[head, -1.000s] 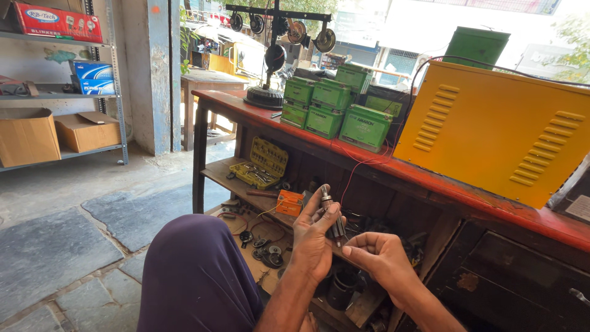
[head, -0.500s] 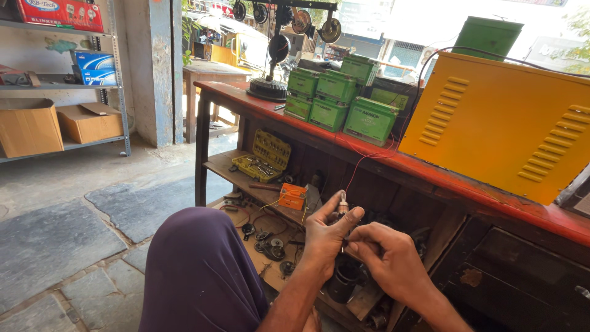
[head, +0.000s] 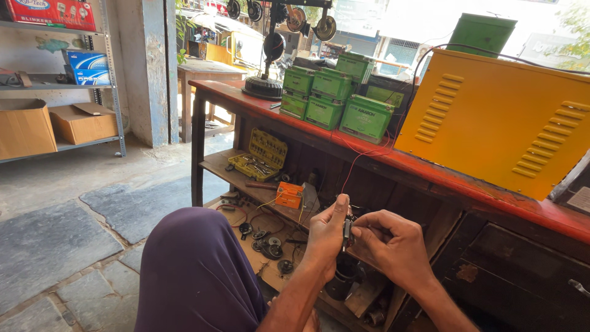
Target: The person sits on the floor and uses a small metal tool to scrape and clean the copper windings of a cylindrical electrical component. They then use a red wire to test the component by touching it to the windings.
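- Hands meet at lower centre of the frame: left hand (head: 326, 230) pinches a small metal part (head: 346, 229) upright, right hand (head: 390, 246) closes its fingertips on the same part.
- Good work here probably needs a steady left grip and small turns from the right fingers.
- Part looks thin, grey, mostly hidden; red wire (head: 356, 163) runs above it.

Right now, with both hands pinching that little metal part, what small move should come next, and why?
Probably steady the small metal part in the left hand while the right hand works it with its fingers; both hands meet there, above the cluttered shelf.
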